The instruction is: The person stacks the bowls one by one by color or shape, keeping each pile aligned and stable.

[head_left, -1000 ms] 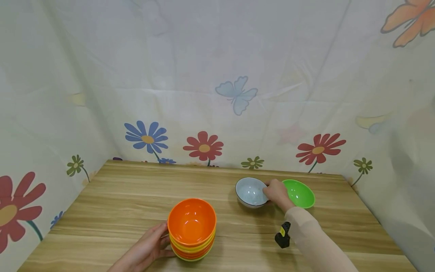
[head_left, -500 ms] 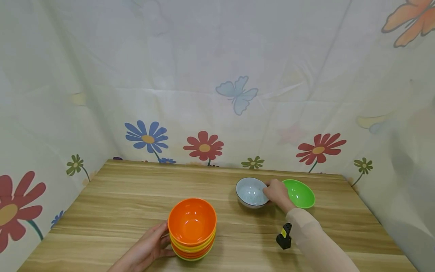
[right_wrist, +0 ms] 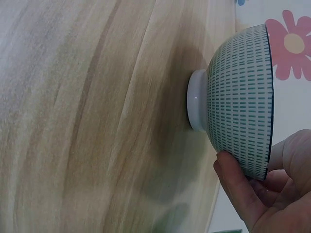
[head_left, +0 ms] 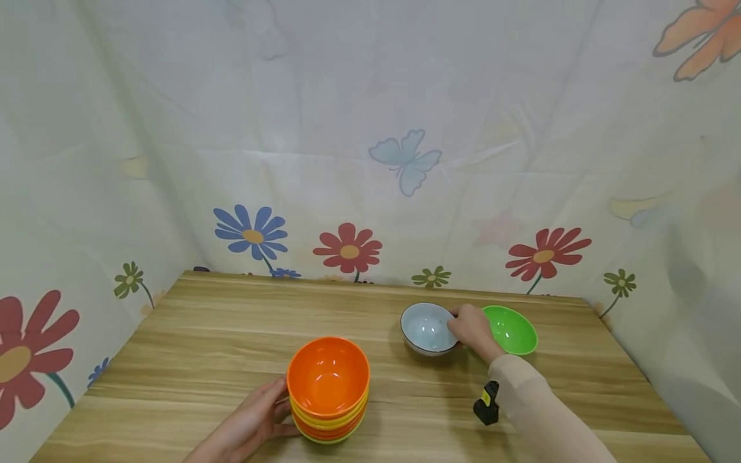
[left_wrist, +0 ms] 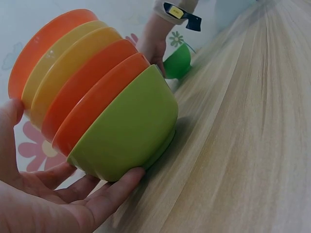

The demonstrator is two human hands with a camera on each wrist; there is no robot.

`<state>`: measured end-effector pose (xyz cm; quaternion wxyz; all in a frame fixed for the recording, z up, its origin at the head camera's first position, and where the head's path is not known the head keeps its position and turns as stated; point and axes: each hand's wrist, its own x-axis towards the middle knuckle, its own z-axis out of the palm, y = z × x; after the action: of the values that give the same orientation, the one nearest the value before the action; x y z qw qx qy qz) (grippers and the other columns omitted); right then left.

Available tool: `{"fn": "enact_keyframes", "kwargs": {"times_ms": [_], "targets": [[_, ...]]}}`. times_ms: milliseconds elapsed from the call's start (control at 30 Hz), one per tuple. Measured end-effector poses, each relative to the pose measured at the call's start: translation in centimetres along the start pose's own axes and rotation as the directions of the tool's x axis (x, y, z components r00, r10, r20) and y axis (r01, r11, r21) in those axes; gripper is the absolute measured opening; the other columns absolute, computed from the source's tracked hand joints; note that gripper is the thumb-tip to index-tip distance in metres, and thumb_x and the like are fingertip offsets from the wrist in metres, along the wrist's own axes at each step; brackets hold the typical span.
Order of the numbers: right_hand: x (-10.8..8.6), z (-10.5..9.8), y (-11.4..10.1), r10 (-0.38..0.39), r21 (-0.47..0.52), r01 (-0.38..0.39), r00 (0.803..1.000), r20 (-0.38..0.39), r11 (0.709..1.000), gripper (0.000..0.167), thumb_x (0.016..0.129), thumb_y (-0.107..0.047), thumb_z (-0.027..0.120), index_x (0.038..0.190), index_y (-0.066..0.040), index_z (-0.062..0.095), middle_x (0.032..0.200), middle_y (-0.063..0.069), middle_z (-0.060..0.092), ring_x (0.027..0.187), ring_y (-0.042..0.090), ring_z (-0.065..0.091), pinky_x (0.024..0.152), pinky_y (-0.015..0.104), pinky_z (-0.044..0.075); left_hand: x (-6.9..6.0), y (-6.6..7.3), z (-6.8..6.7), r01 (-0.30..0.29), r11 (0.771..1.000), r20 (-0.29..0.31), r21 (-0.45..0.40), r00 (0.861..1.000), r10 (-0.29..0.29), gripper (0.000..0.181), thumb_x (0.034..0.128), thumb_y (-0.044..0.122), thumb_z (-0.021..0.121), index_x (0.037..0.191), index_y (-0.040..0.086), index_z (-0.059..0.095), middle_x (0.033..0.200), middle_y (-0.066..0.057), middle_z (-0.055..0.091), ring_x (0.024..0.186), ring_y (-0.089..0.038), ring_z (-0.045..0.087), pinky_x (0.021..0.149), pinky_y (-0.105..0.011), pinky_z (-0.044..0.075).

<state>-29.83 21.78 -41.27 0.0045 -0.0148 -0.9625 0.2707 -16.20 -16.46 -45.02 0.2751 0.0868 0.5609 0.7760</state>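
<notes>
A stack of several bowls (head_left: pixel 328 386), orange on top, then yellow, orange and green at the bottom, stands on the near part of the table. My left hand (head_left: pixel 255 415) holds its left side; in the left wrist view the thumb touches near the upper rims and the fingers (left_wrist: pixel 109 194) reach along the lower green bowl (left_wrist: pixel 133 126). Farther right, my right hand (head_left: pixel 475 328) pinches the right rim of a ceramic bowl (right_wrist: pixel 240 102), pale inside, with green dashes outside and a dark rim. Whether its white foot touches the wood, I cannot tell.
A bright green bowl (head_left: pixel 512 331) sits just right of my right hand, partly hidden behind it. The wooden table (head_left: pixel 231 334) meets a flower-print cloth wall (head_left: pixel 301 193) at the back and sides. A black device (head_left: pixel 486 403) is on the right wrist.
</notes>
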Motion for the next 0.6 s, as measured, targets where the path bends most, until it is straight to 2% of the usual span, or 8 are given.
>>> {"fn": "enact_keyframes", "kwargs": {"times_ms": [300, 600], "targets": [[-0.5, -0.6, -1.0, -0.066, 0.000, 0.066, 0.997, 0.031, 0.998, 0.031, 0.080, -0.003, 0.048, 0.104, 0.007, 0.065, 0.088, 0.019, 0.067, 0.056, 0.015, 0.060, 0.043, 0.024, 0.050, 0.0, 0.1, 0.1, 0.005, 1.000, -0.001, -0.009, 1.000, -0.005, 0.051, 0.0975, 0.043, 0.037, 0.134, 0.008, 0.044, 0.131, -0.001, 0.052, 0.114, -0.015, 0.053, 0.092, -0.053, 0.044], [-1.4, -1.7, -3.0, -0.147, -0.037, 0.148, 0.989, 0.022, 0.988, 0.026, 0.079, -0.004, 0.049, 0.095, 0.002, 0.069, 0.076, 0.009, 0.065, 0.054, 0.011, 0.055, 0.043, 0.022, 0.046, 0.0, 0.2, 0.0, 0.023, 1.000, -0.010, -0.001, 1.000, -0.023, 0.060, 0.0963, 0.046, 0.038, 0.138, 0.003, 0.037, 0.138, -0.007, 0.046, 0.117, -0.016, 0.050, 0.092, -0.053, 0.044]]}}
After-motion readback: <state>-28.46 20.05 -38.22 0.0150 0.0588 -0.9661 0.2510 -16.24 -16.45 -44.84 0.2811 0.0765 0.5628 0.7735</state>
